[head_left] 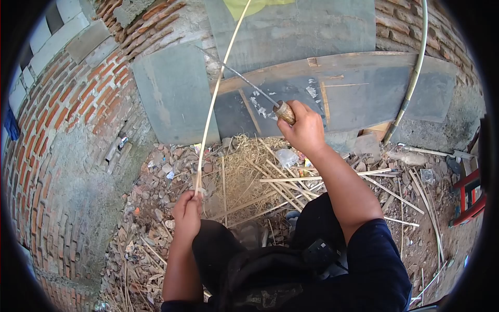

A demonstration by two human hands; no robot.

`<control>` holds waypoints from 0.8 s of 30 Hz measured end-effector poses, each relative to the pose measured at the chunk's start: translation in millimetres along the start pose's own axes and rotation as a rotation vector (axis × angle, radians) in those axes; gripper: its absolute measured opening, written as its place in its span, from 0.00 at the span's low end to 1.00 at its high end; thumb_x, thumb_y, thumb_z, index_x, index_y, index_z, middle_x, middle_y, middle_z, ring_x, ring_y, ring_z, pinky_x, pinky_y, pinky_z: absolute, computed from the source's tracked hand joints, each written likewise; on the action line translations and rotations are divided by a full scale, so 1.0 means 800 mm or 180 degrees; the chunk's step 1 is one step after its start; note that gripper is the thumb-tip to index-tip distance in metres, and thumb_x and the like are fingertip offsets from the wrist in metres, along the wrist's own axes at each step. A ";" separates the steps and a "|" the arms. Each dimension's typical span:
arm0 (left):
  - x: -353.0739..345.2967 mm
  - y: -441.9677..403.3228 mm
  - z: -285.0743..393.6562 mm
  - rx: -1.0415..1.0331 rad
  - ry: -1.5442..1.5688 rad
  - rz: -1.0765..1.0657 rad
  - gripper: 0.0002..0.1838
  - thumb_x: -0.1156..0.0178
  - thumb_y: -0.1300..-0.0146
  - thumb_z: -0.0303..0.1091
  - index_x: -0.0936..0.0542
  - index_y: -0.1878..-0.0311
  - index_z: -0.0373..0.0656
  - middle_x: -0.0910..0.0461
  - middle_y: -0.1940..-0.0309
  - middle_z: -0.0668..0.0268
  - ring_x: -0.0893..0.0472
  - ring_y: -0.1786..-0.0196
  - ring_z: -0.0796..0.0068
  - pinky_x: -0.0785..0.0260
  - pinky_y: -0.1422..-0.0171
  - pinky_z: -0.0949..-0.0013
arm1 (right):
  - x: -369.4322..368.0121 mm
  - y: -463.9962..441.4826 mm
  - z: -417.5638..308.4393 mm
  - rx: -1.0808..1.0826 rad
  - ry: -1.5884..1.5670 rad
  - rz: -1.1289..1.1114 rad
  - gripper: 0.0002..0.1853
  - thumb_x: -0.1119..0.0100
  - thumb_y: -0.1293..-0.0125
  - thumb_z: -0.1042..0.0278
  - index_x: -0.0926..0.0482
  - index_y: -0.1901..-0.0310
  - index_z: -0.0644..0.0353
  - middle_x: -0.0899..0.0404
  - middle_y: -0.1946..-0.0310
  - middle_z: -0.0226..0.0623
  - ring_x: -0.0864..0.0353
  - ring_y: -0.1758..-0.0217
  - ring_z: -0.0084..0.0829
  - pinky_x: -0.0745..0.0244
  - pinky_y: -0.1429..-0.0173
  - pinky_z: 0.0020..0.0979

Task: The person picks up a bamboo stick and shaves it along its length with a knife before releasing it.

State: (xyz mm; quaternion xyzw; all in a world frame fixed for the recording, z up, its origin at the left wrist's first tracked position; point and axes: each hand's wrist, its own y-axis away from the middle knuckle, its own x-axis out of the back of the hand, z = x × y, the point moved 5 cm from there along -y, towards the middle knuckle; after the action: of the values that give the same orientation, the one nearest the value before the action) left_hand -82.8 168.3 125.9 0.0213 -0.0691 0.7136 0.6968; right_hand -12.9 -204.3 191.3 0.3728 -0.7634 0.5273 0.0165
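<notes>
My left hand (187, 214) is closed around the lower end of a long, thin pale strip (212, 112), which rises and bends to the right toward the top of the view. My right hand (303, 125) grips the wooden handle of a long, thin-bladed tool (253, 86). The blade points up and left, and it crosses the pale strip in view; whether the two touch I cannot tell. Below my hands, several cut strips (296, 179) lie crossed over a heap of fine shavings (244, 171).
Grey boards (174, 93) lean against a brick wall (57, 140). A thick pole (413, 78) stands at the right. Rubble (143, 208) covers the ground around my knees. A red object (470, 196) is at the right edge.
</notes>
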 end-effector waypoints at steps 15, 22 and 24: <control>-0.076 -0.007 0.016 0.0881 0.1087 -0.0767 0.13 0.51 0.23 0.37 0.22 0.51 0.38 0.34 0.76 0.72 0.37 0.77 0.82 0.46 0.74 0.74 | -0.034 0.038 -0.085 0.1966 -0.0698 -0.1301 0.26 0.22 0.58 0.61 0.22 0.54 0.52 0.17 0.68 0.32 0.16 0.65 0.42 0.22 0.59 0.42; -0.068 0.015 0.032 0.0721 0.1430 -0.0779 0.12 0.50 0.23 0.39 0.28 0.61 0.42 0.34 0.74 0.71 0.39 0.77 0.82 0.47 0.72 0.74 | -0.038 0.052 -0.111 0.2129 -0.0560 -0.1527 0.27 0.22 0.59 0.61 0.22 0.54 0.52 0.18 0.68 0.32 0.16 0.66 0.40 0.22 0.60 0.41; -0.067 0.019 0.038 0.0705 0.1430 -0.0720 0.12 0.50 0.23 0.39 0.29 0.62 0.43 0.34 0.73 0.71 0.39 0.77 0.82 0.47 0.72 0.74 | -0.040 0.053 -0.110 0.2113 -0.0453 -0.1554 0.28 0.22 0.60 0.61 0.22 0.54 0.52 0.18 0.67 0.32 0.16 0.65 0.40 0.22 0.60 0.41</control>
State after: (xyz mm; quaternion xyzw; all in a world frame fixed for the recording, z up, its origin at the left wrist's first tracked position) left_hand -98.3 111.1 148.1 -0.0539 0.1684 0.6213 0.7633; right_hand -47.1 -107.5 183.2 0.5634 -0.4404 0.6983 -0.0328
